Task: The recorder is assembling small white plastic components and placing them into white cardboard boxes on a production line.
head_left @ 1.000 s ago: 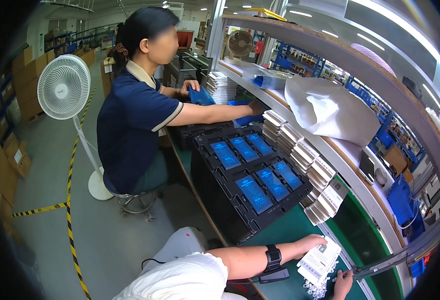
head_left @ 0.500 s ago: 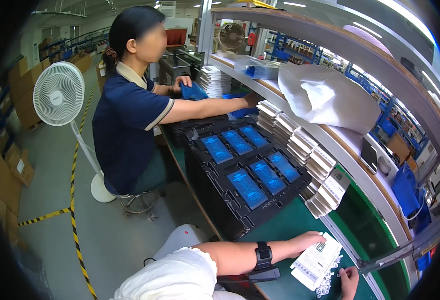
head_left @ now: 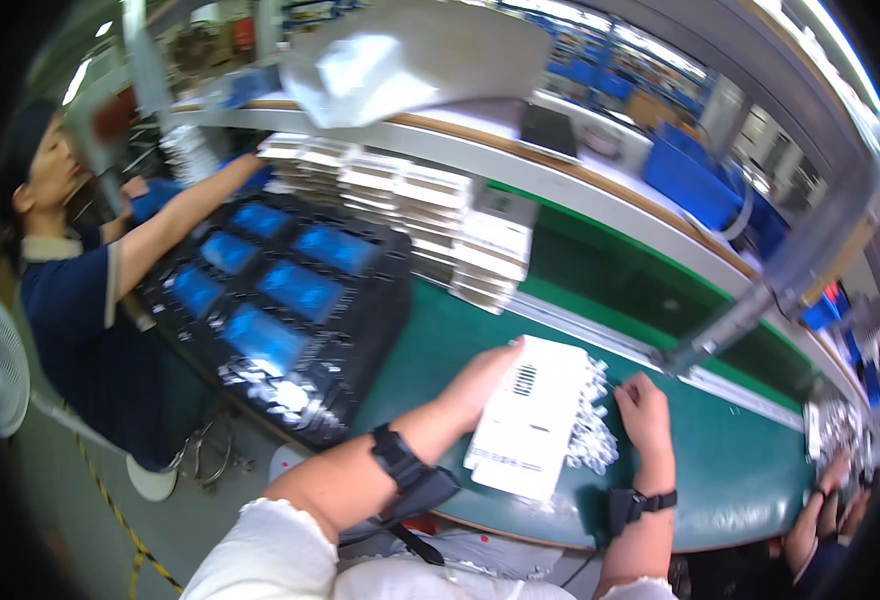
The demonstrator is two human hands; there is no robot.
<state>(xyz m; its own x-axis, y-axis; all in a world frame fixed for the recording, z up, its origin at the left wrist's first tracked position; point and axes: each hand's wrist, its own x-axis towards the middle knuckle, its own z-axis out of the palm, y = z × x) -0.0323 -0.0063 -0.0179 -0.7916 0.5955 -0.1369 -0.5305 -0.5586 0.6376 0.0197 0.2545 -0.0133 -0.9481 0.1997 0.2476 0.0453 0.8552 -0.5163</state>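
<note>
Small white printed cartons lie flat, slightly fanned, on the green tabletop. My left hand grips their upper left edge, with the thumb on the top one. Along their right side is a loose heap of small clear plastic pieces. My right hand is just right of the heap, its fingers curled in. Whether a small piece is between those fingers cannot be made out.
At left stands a black tray with several blue packs. Stacked white cartons line the shelf's foot. A co-worker's arm reaches across at left; another person's hand is at the right edge. A metal post rises at right.
The view has swung right, with some blur, bringing my right forearm and another person's hands at the right edge into sight. My left hand stays on the white cartons.
</note>
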